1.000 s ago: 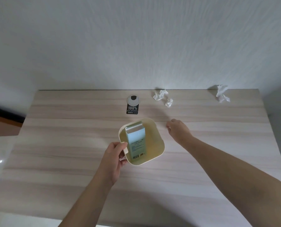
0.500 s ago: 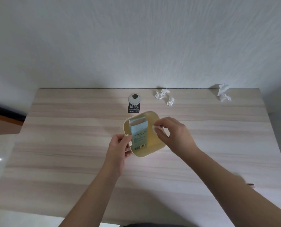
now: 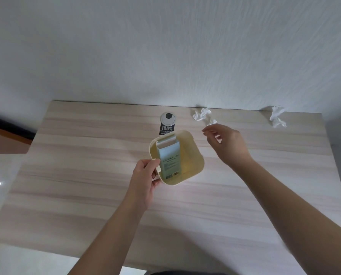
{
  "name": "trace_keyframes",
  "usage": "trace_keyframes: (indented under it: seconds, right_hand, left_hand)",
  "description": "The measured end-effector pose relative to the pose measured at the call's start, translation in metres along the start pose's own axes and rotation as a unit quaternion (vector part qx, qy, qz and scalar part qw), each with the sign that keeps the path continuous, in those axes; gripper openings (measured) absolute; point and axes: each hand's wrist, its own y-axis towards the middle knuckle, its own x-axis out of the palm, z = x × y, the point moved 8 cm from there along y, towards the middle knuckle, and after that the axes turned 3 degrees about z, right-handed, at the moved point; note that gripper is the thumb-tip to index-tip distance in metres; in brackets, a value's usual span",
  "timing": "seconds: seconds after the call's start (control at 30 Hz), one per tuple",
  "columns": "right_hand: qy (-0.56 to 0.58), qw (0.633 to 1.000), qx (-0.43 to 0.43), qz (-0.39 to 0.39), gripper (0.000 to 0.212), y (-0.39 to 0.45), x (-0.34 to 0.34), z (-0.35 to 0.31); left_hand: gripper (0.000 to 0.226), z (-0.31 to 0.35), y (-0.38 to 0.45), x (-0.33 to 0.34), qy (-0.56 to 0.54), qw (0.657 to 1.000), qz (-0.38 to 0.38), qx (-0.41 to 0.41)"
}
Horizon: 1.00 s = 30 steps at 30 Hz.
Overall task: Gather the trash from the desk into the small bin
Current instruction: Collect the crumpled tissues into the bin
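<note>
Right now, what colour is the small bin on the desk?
Pale cream-yellow bin, clearest in the head view.

We see the bin (image 3: 195,153) on the desk (image 3: 86,175), near its middle, with a carton (image 3: 169,157) standing inside it. Behind the bin lies a tag (image 3: 167,124). To the right of the tag, along the back edge, lie crumpled tissues (image 3: 202,116); another tissue (image 3: 276,117) sits well apart at the far right corner.
</note>
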Motion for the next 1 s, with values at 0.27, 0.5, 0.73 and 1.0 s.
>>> trace_keyframes:
  seconds: [0.27, 0.5, 0.73, 1.0]
  right_hand:
    - [-0.097, 0.989, 0.085, -0.069, 0.021, 0.028, 0.028, 0.06]
    - [-0.261, 0.938, 0.104, -0.204, 0.055, 0.065, 0.067, 0.116]
    - [-0.308, 0.927, 0.105, -0.185, 0.036, 0.07, 0.079, 0.139]
    - [-0.18, 0.971, 0.111, -0.112, 0.012, 0.046, 0.059, 0.12]
  left_hand:
    - [0.013, 0.004, 0.003, 0.003, -0.002, 1.0, 0.004, 0.008]
    - [0.013, 0.014, 0.007, 0.006, -0.011, 1.0, 0.011, 0.011]
    - [0.014, 0.018, 0.012, 0.002, -0.029, 0.999, 0.013, 0.015]
    - [0.021, 0.015, 0.02, 0.003, -0.032, 0.999, 0.003, 0.007]
